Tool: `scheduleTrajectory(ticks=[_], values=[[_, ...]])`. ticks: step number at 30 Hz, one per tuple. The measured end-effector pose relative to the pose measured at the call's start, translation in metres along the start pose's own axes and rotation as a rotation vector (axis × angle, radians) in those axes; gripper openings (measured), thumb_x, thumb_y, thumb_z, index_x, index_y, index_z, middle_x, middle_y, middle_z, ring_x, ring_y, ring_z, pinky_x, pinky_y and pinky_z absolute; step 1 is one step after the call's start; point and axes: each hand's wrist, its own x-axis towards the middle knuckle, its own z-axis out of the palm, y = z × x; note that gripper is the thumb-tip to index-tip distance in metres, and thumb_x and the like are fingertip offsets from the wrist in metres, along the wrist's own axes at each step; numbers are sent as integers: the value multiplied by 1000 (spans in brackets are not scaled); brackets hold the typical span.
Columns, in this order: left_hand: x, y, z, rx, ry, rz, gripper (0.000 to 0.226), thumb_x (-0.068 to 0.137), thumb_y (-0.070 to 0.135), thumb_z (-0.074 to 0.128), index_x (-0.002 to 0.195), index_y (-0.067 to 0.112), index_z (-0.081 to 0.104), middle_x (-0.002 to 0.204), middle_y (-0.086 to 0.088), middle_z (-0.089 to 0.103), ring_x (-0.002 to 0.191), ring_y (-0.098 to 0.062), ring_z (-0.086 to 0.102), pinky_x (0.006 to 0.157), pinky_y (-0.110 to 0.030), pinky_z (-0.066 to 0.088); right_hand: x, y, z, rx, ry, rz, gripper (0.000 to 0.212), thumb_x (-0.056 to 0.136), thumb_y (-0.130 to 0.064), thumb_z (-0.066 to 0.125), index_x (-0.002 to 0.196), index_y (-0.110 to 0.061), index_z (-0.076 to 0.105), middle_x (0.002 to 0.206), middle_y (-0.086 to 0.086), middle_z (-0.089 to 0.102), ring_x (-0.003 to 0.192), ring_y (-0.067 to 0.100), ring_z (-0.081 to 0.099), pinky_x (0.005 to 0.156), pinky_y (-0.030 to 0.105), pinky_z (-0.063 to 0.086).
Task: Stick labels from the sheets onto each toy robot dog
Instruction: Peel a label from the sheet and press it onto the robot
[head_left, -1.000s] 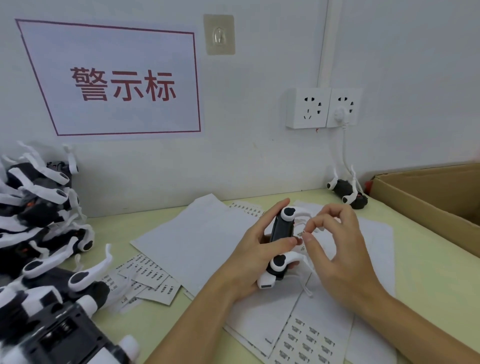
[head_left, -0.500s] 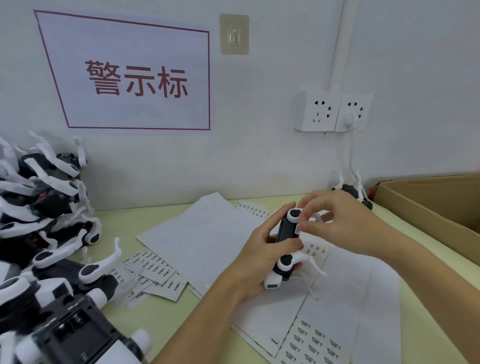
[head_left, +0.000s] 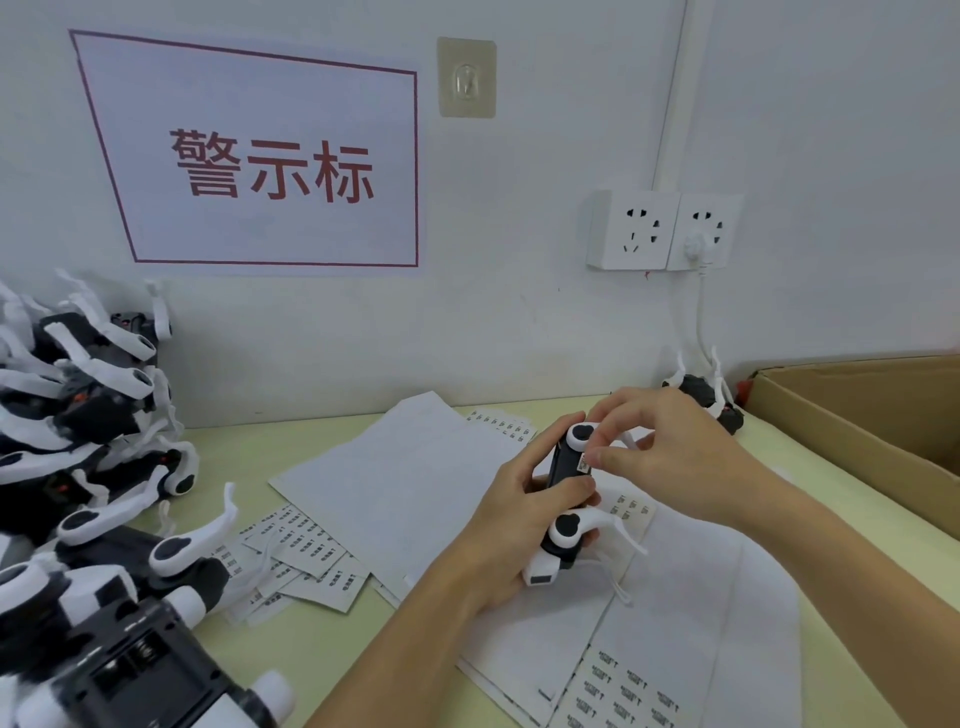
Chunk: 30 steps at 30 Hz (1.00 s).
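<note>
The toy robot dog I hold is black with white legs and black spots on its white joints. The label on it is white with dark print and a touch of red. The desk is pale yellow-green. The label sheets near me are white with rows of small black print. Far left, the sign is pale with a dark red border and red characters. The box at right is brown cardboard.

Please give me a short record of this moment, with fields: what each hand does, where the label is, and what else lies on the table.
left hand: grips the toy robot dog
right hand: fingertips press a label onto the dog's side
label sheets: flat on the table, under the hands
pile of dogs: left edge
cardboard box: right edge
</note>
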Motion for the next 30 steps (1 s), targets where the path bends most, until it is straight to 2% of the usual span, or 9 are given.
scheduleTrajectory(ticks=[6, 10, 19, 27, 30], values=[[0, 0, -1, -9, 4, 8, 50, 90, 20, 62, 133, 44, 58, 93, -7, 68, 91, -20, 67, 66, -32, 54, 0, 2, 2, -5, 8, -7, 18, 82, -17, 77, 67, -27, 77, 99, -18, 64, 95, -10, 55, 69, 4, 36], [0, 0, -1, -6, 12, -1, 43, 98, 17, 59, 131, 45, 60, 94, -7, 69, 91, -19, 67, 66, -30, 55, 0, 2, 3, 7, 9, -5, 20, 82, -18, 77, 66, -29, 76, 101, -17, 64, 95, -7, 57, 71, 10, 35], [0, 0, -1, 61, 33, -7, 42, 101, 18, 54, 129, 49, 59, 92, -8, 68, 88, -17, 67, 75, -33, 55, -1, 1, 5, -10, 28, -41, 28, 83, -14, 76, 63, -33, 74, 100, -15, 64, 94, -5, 57, 70, 10, 36], [-1, 1, -1, 37, 25, -8, 42, 100, 19, 54, 128, 49, 59, 90, -9, 66, 80, -21, 60, 70, -32, 54, -1, 2, 9, -78, 76, -97, 21, 82, -14, 76, 66, -27, 75, 96, -18, 63, 98, -7, 54, 72, 5, 40], [0, 1, -2, 29, 21, -5, 42, 101, 19, 54, 128, 49, 59, 90, -9, 66, 80, -21, 60, 70, -31, 55, -1, 3, 10, -93, 88, -107, 17, 82, -15, 77, 68, -25, 76, 96, -20, 62, 99, -6, 54, 73, 8, 40]])
